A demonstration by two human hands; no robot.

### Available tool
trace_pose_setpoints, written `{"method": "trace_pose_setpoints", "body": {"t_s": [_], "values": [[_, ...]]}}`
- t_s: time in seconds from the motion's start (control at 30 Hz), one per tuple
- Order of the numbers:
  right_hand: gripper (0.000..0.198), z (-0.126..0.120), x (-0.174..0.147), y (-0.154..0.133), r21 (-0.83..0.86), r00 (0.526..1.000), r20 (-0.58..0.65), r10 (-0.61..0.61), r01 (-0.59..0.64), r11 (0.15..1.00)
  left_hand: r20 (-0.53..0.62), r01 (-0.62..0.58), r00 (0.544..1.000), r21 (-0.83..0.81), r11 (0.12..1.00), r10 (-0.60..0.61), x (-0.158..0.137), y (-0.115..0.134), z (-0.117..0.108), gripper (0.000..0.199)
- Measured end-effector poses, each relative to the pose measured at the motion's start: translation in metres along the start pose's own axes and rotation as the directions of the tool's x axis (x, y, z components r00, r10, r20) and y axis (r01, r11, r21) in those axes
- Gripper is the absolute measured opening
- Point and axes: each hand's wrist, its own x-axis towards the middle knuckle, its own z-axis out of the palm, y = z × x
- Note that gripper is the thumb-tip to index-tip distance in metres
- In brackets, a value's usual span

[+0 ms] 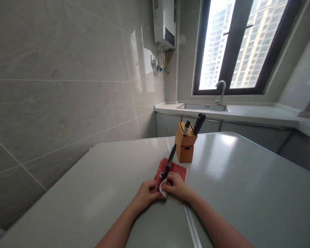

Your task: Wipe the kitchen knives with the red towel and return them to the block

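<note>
A black-handled knife (pixel 165 173) points up and away from me over a red cloth (pixel 180 169) with a white edge and pale underside. My left hand (pixel 147 193) is closed at the butt of the knife's handle, beside a folded bit of the cloth. With bent fingers my right hand (pixel 177 187) pinches the cloth's white fold against the handle. Part of the grip is hidden behind the fingers. Just beyond the blade tip stands a wooden knife block (pixel 186 144), holding a large black-handled knife (pixel 199 123) and a smaller-handled tool (pixel 186 127).
Under my hands is a pale, glossy table (pixel 113 168) with a seam running through it. Behind it runs a counter with a sink (pixel 205 107) and a curved faucet (pixel 222 90) below a window. A tiled wall rises on the left, with a water heater (pixel 164 24).
</note>
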Motion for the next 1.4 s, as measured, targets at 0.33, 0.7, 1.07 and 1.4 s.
{"method": "trace_pose_setpoints", "body": {"t_s": [0.33, 0.7, 1.07, 1.4], "values": [[0.014, 0.000, 0.000, -0.005, 0.010, 1.000, -0.011, -0.011, 0.011, 1.000, 0.002, -0.012, 1.000, 0.023, 1.000, 0.012, -0.002, 0.011, -0.001, 0.033], [0.020, 0.001, -0.001, -0.003, 0.032, 0.999, -0.044, 0.017, -0.016, 0.999, -0.004, -0.009, 1.000, 0.026, 1.000, 0.009, -0.003, 0.014, 0.000, 0.034], [0.025, 0.002, -0.001, 0.005, 0.062, 0.991, -0.100, 0.091, -0.085, 0.994, -0.008, -0.032, 0.999, -0.005, 0.999, 0.032, -0.002, 0.014, -0.001, 0.035], [0.023, 0.003, 0.001, 0.006, 0.071, 0.993, -0.092, 0.067, -0.061, 0.996, -0.015, -0.082, 0.997, -0.017, 0.997, 0.081, -0.002, 0.014, -0.003, 0.043]]}}
